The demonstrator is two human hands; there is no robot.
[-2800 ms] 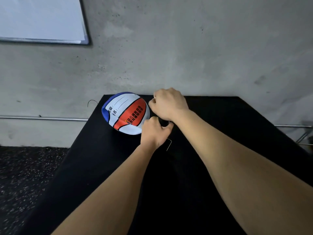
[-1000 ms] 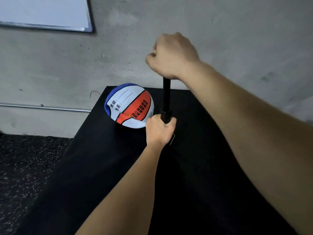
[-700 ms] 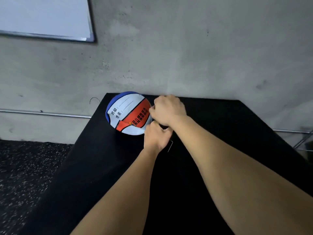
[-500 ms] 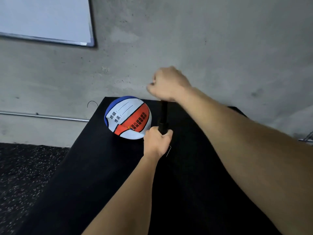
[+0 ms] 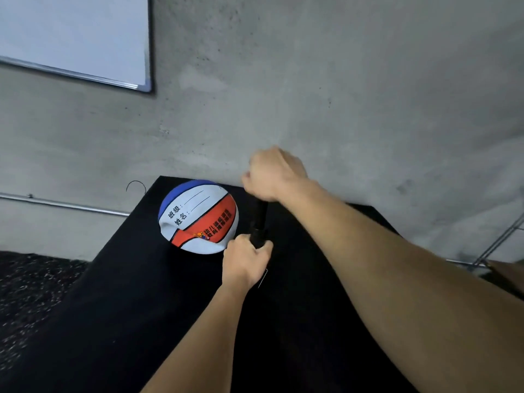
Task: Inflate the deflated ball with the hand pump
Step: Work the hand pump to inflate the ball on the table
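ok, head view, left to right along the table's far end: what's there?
Ball → left hand gripping the pump barrel → pump rod → right hand closed on the pump's top.

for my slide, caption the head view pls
Left hand steadies the black pump beside the ball; right hand grips its raised handle.

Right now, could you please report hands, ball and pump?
Left hand shut on pump body; right hand shut on its handle, rod partly out. Ball on black table, creased low. Nothing in the way.
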